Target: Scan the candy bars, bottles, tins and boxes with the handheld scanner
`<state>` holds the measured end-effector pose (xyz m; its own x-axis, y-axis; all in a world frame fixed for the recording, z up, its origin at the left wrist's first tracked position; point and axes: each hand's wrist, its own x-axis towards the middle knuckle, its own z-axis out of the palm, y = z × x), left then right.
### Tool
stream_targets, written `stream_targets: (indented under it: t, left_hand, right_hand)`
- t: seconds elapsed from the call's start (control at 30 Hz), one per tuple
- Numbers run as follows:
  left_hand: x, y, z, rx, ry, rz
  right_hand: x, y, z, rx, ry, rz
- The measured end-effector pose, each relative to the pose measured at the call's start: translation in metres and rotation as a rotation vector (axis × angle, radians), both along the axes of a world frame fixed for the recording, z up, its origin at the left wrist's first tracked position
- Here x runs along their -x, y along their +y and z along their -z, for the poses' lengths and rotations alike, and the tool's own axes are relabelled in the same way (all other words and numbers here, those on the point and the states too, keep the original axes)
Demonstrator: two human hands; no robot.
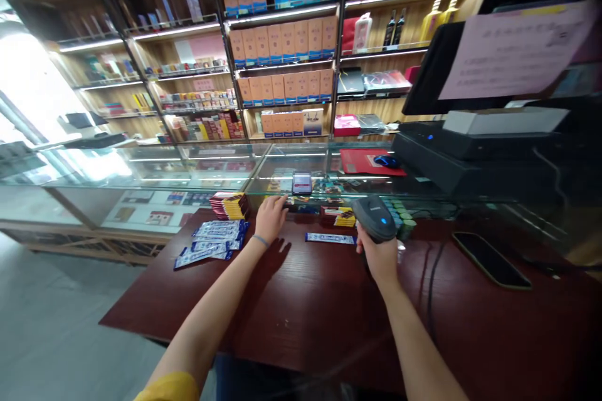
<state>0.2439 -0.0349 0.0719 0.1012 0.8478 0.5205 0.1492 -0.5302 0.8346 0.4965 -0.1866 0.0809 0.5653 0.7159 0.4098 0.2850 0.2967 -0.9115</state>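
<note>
My right hand (380,258) is wrapped around the handle of a black barcode scanner (375,216), whose blue light is on. Just left of the scanner, a single white-and-blue stick packet (330,238) lies flat on the dark red table. My left hand (271,220) hovers near the far edge of the table, fingers stretched forward and nothing visible in them. Beyond its fingertips stands a small device with a lit screen (301,183). To the left, several blue-and-white stick packets (214,239) lie in a loose pile.
Brown-and-yellow packs stand in a stack (229,205) and a smaller group (337,215). Green cylinders (405,223) are behind the scanner. A phone (491,260) and cable lie right. A glass counter (211,160) runs behind; a monitor (435,69) stands at right.
</note>
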Motion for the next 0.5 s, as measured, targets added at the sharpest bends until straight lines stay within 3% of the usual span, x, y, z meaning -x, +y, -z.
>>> stream_targets:
  t: [0.23, 0.5]
  left_hand:
    - [0.109, 0.028, 0.004, -0.199, 0.375, -0.33]
    - [0.157, 0.049, 0.016, -0.144, 0.588, -0.421]
  right_hand:
    - [0.029, 0.005, 0.018, 0.141, -0.066, -0.105]
    - [0.063, 0.015, 0.035, 0.204, -0.237, -0.189]
